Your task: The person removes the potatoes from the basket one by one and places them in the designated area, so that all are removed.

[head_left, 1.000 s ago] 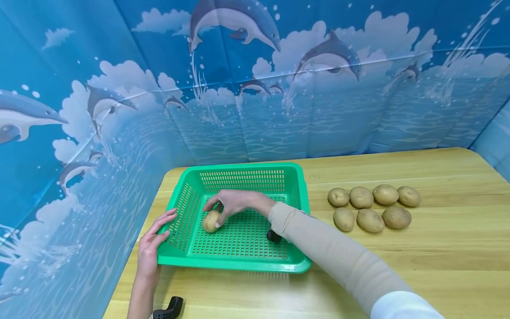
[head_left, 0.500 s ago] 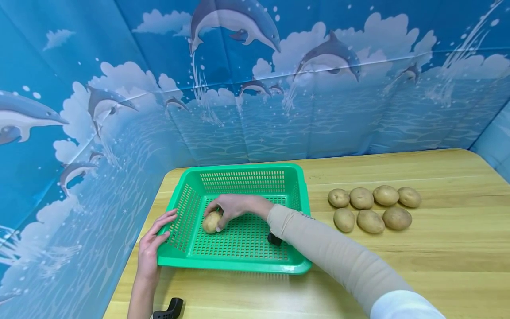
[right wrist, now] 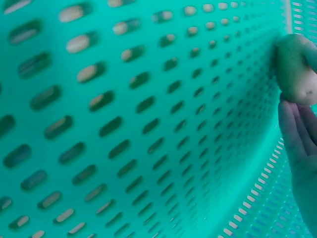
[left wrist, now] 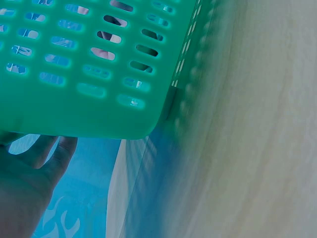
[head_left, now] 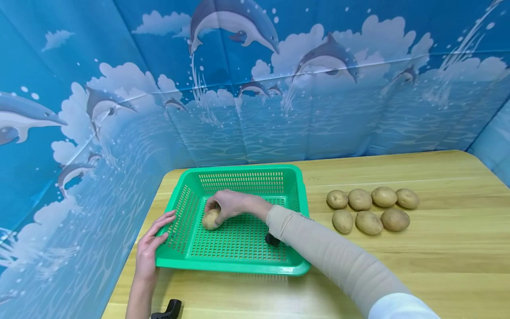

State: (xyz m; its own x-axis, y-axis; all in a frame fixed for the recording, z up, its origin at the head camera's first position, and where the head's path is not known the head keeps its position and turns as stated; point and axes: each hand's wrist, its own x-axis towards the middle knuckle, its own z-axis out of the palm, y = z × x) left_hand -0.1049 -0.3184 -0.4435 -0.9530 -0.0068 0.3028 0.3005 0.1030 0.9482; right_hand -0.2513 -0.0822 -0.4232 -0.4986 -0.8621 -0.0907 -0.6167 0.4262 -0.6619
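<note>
Inside the green plastic basket [head_left: 235,267], my right hand [head_left: 231,204] grips a potato [head_left: 209,219] low over the perforated floor, toward the left side. The right wrist view shows the potato [right wrist: 296,69] between the thumb and fingertips of the right hand [right wrist: 302,144]. My left hand [head_left: 148,248] rests at the basket's left rim, its fingers stretched along the edge. In the left wrist view its fingers [left wrist: 55,157] reach the basket's lip, and the green wall [left wrist: 69,111] hides the fingertips.
Several potatoes [head_left: 368,223] lie in two rows on the wooden table [head_left: 450,248], right of the basket. A blue curtain with dolphins [head_left: 255,128] hangs behind the table and along its left. Black wrist-worn pieces [head_left: 171,309] sit near both wrists.
The right hand and its potato have barely moved, staying at the basket's floor. The left hand keeps its place on the rim. The whole head view shifts very slightly.
</note>
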